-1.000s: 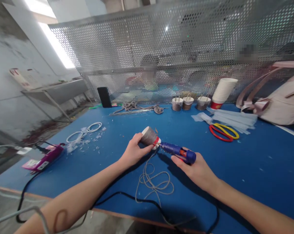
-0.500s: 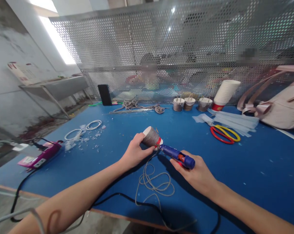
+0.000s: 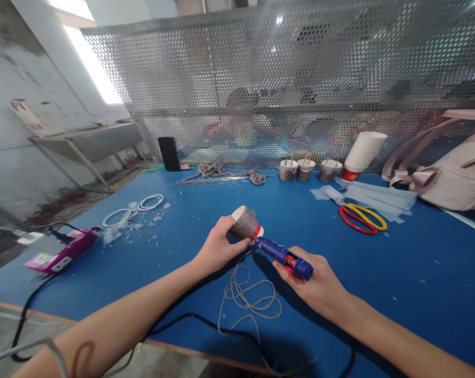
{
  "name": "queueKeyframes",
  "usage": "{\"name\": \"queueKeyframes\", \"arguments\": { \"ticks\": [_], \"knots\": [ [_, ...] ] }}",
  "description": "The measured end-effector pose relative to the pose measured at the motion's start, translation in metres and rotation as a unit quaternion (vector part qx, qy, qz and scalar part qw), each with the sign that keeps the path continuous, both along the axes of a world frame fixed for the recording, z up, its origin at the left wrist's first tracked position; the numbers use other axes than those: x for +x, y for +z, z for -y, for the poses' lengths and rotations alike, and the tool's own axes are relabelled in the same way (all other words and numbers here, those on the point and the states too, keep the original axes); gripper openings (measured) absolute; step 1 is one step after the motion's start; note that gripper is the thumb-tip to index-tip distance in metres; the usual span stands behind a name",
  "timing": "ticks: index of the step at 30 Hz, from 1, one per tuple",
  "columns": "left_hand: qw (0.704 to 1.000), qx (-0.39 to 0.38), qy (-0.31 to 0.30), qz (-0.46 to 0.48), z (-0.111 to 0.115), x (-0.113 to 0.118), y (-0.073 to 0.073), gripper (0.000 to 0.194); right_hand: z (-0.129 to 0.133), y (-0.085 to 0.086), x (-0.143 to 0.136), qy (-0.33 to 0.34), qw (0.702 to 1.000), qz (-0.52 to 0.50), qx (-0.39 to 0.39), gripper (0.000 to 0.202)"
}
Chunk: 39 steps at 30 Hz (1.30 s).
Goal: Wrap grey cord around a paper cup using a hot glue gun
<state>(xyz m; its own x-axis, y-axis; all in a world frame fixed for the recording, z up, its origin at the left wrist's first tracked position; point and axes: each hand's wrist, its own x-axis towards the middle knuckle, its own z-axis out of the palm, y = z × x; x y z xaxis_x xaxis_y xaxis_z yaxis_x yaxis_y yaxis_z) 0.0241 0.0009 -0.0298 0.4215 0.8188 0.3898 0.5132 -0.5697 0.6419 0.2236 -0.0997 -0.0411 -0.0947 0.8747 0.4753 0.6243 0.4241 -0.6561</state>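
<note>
Two risks: burn and snag

Over the flat blue worktop (image 3: 395, 273), the right hand (image 3: 320, 274) has its fingers closed round a blue plastic glue gun (image 3: 279, 252); the left hand (image 3: 214, 247), half-closed, grips a tilted grey-cord-wrapped paper cup (image 3: 245, 223), nozzle (image 3: 257, 240) at its base. Slipping might burn the adjacent thumb (image 3: 239, 247); loose grey cord (image 3: 233, 285) might snag.

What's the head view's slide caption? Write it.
Left hand holds a cord-wrapped cup; right hand aims a blue glue gun at it.
</note>
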Motion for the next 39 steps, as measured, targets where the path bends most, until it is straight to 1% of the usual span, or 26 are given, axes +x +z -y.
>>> {"name": "queueKeyframes", "arguments": {
  "ticks": [2, 5, 10, 16, 19, 24, 31, 35, 39],
  "knots": [
    [1.000, 0.003, -0.002, 0.000, 0.000, 0.000, 0.000, 0.016, 0.000, 0.000, 0.000, 0.002, 1.000, 0.000, -0.004, 0.020],
    [1.000, 0.000, -0.003, 0.005, -0.001, -0.001, -0.001, 0.017, -0.002, 0.003, 0.001, -0.015, 1.000, -0.015, -0.017, 0.023],
    [0.998, -0.049, -0.022, 0.018, -0.002, -0.003, 0.000, 0.020, -0.007, 0.011, 0.005, -0.036, 0.996, -0.056, -0.059, 0.028],
    [0.994, -0.085, -0.040, 0.050, -0.006, -0.006, -0.001, 0.025, -0.003, 0.014, 0.006, -0.018, 0.994, -0.069, -0.083, 0.029],
    [0.993, -0.087, -0.060, 0.054, -0.008, -0.008, -0.002, 0.026, -0.002, 0.015, 0.006, -0.010, 0.994, -0.065, -0.089, 0.030],
    [0.991, -0.073, -0.094, 0.055, -0.010, -0.010, -0.003, 0.025, -0.003, 0.017, 0.007, -0.026, 0.991, -0.077, -0.103, 0.030],
    [0.990, -0.074, -0.106, 0.061, -0.011, -0.011, -0.002, 0.025, -0.002, 0.018, 0.008, -0.024, 0.991, -0.079, -0.105, 0.030],
    [0.987, -0.080, -0.121, 0.066, -0.011, -0.011, 0.001, 0.023, -0.006, 0.022, 0.011, -0.032, 0.986, -0.101, -0.129, 0.031],
    [0.987, -0.082, -0.119, 0.070, -0.011, -0.012, 0.001, 0.024, -0.006, 0.023, 0.011, -0.027, 0.983, -0.111, -0.147, 0.033]
  ]
}}
